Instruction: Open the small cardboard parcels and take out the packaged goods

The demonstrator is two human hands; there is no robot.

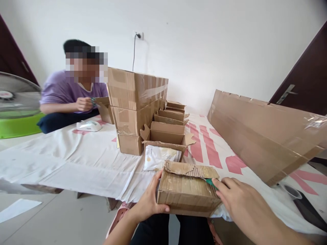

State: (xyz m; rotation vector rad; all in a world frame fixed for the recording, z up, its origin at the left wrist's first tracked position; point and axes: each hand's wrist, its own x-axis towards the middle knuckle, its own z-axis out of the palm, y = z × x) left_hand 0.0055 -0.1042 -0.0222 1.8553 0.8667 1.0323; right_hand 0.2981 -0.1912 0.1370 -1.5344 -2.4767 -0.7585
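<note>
A small cardboard box (190,190) with a torn, ragged top edge sits tilted at the table's near edge, above my lap. My left hand (150,199) is closed around its left end, thumb along the front lower edge. In my right hand (236,195) is a green utility knife (211,183), pinched between thumb and fingers. Its tip lies at the seam under the torn flap, toward the box's right end; the blade is mostly hidden. Just behind the box, a white printed pouch (160,157) leans against an open cardboard box (167,136).
Stacked taped cartons (125,110) stand left of a row of open boxes. A large cardboard carton (263,132) lies at right, near a tape dispenser (304,204). Across the table (84,170), a person (73,88) in purple handles a box beside a green fan (19,122).
</note>
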